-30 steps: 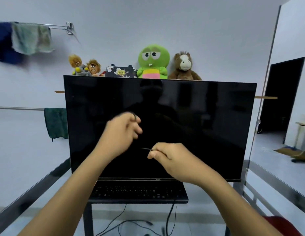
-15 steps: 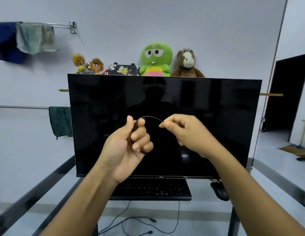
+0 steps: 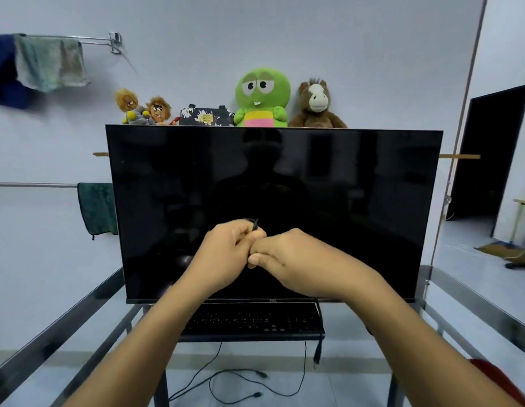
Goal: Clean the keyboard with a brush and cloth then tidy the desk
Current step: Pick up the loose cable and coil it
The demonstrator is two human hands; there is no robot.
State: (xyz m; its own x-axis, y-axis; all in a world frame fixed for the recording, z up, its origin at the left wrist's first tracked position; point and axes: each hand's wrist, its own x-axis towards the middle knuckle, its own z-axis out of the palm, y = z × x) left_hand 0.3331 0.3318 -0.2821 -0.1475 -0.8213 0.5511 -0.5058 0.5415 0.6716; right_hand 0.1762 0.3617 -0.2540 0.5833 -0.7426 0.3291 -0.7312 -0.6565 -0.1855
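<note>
Keyboard (image 3: 252, 320) cable (image 3: 254, 223) (thin, black): hands now touching, prev. apart.

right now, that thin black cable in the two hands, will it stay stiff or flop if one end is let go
Probably floppy: the thin black cable bends in a tight loop above the left hand, beside the right hand. Likely light, since fingertips alone pinch it. Its free end dangles past the black keyboard, so it may swing or snag.

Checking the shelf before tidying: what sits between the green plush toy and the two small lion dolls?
In the head view, a dark floral pouch sits between the green plush toy and the lion dolls.
</note>
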